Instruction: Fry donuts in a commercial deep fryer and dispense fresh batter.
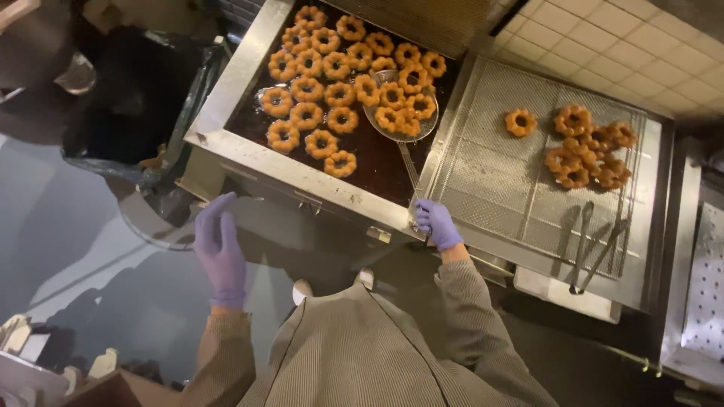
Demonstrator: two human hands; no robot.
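At the fryer's front edge: right hand (437, 224) closed around the handle end of the skimmer (400, 113); left hand (220, 249) spread, empty, just off the fryer (226, 94) rim.
Skimmer bowl sits in the dark oil under several ring doughnuts (324, 83). Judged: long thin metal handle, stiff, likely greasy; load far out, so tip-heavy. Doughnuts soft, fragile. More lie drained on the mesh tray (483, 173), tongs (592, 245) beside.

My right hand (436, 223), gloved purple, grips the long handle of the skimmer (401, 113). Its round wire bowl lies in the dark oil of the fryer (226, 143), carrying several golden ring donuts (400, 117). More donuts float around it. My left hand (220, 249) hangs flat and empty.
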